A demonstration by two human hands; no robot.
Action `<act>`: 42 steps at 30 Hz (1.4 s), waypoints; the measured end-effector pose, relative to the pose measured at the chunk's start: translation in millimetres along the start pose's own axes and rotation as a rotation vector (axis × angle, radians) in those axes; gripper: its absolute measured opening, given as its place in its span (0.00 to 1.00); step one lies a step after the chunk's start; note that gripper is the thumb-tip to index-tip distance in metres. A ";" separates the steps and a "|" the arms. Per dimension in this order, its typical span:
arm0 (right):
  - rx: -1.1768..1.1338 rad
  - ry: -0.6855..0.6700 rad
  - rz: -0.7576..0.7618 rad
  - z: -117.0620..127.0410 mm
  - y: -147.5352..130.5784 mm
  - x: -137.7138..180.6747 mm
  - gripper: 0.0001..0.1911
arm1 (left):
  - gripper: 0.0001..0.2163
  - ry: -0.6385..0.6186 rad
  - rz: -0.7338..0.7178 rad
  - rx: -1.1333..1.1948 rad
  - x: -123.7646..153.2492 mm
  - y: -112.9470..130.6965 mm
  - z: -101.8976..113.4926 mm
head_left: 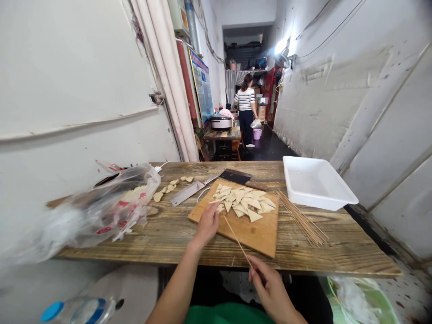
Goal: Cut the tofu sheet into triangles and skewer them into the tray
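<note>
Between the thumb and fingers of my right hand is a thin wooden skewer. Its far tip points up and left, over the cutting board. My left hand is at the board's left side, fingers drawn together at the edge of a pile of pale triangular slices. What those fingers hold, if anything, is hidden by the hand. A bundle of loose skewers lies on the table right of the board.
A cleaver and a dark-bladed knife lie behind the board. At right stands a white plastic tray; at left, a clear plastic bag on the wooden table. Another person stands far back.
</note>
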State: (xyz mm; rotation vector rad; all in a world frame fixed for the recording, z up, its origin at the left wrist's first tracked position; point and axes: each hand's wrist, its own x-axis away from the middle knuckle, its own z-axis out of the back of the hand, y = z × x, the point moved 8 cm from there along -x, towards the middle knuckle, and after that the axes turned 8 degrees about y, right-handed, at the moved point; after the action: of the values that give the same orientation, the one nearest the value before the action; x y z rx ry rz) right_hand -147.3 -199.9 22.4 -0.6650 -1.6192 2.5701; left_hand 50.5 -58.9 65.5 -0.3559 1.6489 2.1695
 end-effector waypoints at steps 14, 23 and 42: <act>0.032 -0.062 -0.060 -3.5 -1.5 10.3 0.21 | 0.04 0.151 0.980 0.981 46.7 -46.4 -24.8; 0.110 -0.029 -0.028 2.8 -3.2 10.7 0.21 | 0.04 0.234 1.156 0.945 58.9 -30.6 -31.1; 0.076 0.004 -0.065 6.3 -1.9 5.3 0.21 | 0.04 0.184 1.143 0.946 60.8 -24.6 -36.6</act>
State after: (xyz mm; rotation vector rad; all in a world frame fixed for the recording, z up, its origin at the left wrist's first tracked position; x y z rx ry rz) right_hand -154.9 -203.1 24.6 -0.6006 -1.5076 2.5676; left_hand 6.2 -79.0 8.3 0.8768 3.2000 1.5323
